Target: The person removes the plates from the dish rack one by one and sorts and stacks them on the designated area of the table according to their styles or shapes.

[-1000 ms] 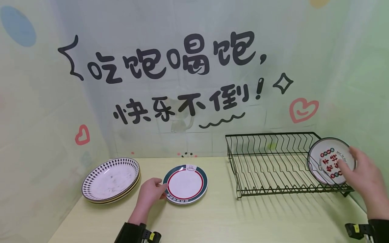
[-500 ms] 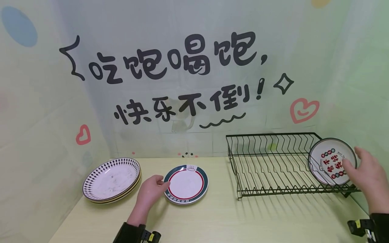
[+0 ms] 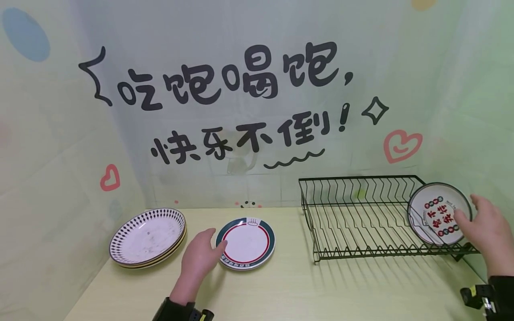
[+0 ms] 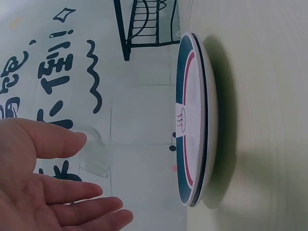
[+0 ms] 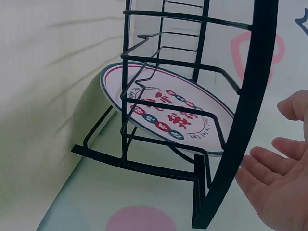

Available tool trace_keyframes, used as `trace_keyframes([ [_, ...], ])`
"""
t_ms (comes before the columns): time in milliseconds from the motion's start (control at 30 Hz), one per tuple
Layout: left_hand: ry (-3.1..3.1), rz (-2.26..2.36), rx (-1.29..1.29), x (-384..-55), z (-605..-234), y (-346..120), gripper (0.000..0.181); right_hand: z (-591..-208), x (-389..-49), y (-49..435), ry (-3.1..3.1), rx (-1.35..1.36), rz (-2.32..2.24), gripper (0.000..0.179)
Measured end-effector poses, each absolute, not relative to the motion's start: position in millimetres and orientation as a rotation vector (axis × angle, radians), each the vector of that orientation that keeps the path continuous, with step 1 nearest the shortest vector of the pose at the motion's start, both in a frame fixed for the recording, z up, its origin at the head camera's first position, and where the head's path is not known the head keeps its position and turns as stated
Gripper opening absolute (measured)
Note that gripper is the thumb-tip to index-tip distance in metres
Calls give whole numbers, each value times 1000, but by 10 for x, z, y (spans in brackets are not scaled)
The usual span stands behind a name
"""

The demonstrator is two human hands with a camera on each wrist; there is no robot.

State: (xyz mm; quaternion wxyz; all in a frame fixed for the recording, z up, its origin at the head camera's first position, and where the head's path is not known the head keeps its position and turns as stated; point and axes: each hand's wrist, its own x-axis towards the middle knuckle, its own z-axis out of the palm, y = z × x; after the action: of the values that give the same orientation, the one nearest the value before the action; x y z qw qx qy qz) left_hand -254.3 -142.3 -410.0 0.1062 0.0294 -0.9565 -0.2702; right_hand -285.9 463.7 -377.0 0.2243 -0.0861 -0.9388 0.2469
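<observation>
A round white plate with a dark green rim and red ring [image 3: 246, 244] lies on the table, and its doubled edge in the left wrist view suggests another beneath. My left hand [image 3: 201, 256] hovers at its left side, thumb and fingers spread, holding nothing; the left wrist view shows a gap between fingertips [image 4: 79, 139] and plate. On the right, a white plate with red lettering [image 3: 439, 200] stands tilted in the right end of the black wire dish rack [image 3: 357, 177]. Beside that plate my right hand [image 3: 487, 232] is spread and grips nothing, its fingers [image 5: 269, 163] near the rack's frame.
At the left of the table [image 3: 289, 294] sits a stack of larger plates [image 3: 146, 236], the top one edged with black diamonds. Behind everything hangs a pale printed cloth [image 3: 241, 26] with dark lettering. Cloth also closes off both sides.
My left hand's thumb and fingers have spread apart beside the green-rimmed plate. My right hand has come away slightly to the right from the lettered plate, which stays in the rack.
</observation>
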Motion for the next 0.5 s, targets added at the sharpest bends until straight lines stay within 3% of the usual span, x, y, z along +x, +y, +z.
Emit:
trace_keyframes([
  [500, -2749, -693, -62, -2489, -4151, -1357, 70, -3811, -2953, 4694, -2630, -333, 695, 68],
])
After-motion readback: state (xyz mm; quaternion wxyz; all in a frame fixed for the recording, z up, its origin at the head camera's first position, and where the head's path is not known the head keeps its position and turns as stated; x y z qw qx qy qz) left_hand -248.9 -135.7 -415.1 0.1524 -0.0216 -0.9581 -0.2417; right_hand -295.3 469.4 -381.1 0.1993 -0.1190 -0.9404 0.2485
